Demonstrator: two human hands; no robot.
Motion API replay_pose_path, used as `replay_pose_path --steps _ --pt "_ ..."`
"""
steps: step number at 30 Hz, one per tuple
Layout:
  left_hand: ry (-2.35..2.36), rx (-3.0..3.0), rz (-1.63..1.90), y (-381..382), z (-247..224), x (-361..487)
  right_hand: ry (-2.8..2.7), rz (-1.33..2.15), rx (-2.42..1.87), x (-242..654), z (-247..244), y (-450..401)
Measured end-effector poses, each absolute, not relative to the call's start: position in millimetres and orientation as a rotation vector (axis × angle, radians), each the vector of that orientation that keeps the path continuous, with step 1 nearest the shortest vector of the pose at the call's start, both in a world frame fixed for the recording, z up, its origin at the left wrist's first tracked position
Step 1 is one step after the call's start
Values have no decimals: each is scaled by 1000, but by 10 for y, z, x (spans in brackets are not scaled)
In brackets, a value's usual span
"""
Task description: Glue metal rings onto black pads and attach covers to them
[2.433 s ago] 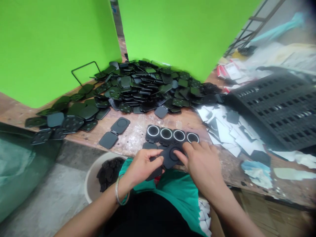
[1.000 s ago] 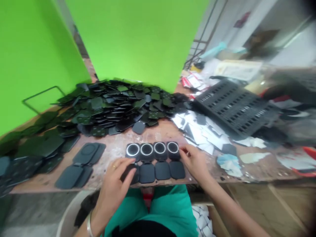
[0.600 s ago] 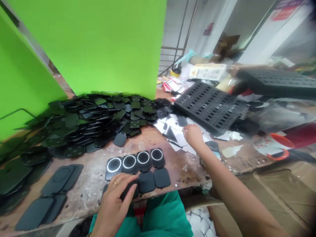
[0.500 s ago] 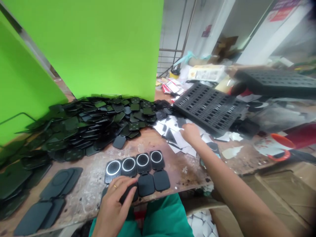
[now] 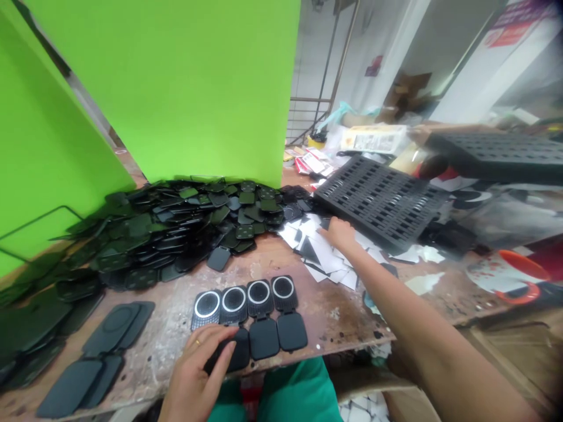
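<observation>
At your far left, two opened hinged pads [image 5: 103, 333] lie on the wooden table [image 5: 352, 316], one partly over the other. Behind them a big loose heap of black pads [image 5: 171, 234] spreads back to the green boards [image 5: 197, 88]. Your left hand [image 5: 197, 369] rests at the near edge with thumb and fingers a narrow gap apart, over the lower flaps of a row of four hinged pads [image 5: 264, 339]; these lie open, side by side, white-ringed halves away from you. To the right sits a messy pile of white and black cards [image 5: 323, 249]. Your right hand [image 5: 341, 234] is at the far side of that pile with its fingers curled in; you cannot tell from here whether it holds a card. Below the table edge, a cardboard box [image 5: 409, 404] has white pieces [image 5: 363, 410] inside. Beyond the cards lies a black slotted basket [image 5: 382, 199]; what it holds, if anything, cannot be told. Farther right, another dark basket [image 5: 497, 155] is blurred, and nearer you stands a white mug [image 5: 488, 272] with an orange rim and handle, its contents unclear.
</observation>
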State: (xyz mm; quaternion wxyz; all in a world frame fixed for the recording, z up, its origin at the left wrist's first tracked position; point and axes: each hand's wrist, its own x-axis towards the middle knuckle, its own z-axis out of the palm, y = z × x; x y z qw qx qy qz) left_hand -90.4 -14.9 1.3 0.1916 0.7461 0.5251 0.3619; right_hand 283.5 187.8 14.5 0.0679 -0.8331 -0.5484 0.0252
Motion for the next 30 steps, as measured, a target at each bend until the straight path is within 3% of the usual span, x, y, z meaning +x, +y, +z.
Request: replay_pose_path --steps 13,21,30 --pt "1582 2067 1058 -77 -93 -1121 -1742 207 -2142 2853 470 1531" --pt "1765 1961 1018 -113 -42 -1220 -2150 489 -1695 2167 260 851" --pt "1800 1916 997 -100 -86 -1455 -2113 57 -2189 2335 88 775"
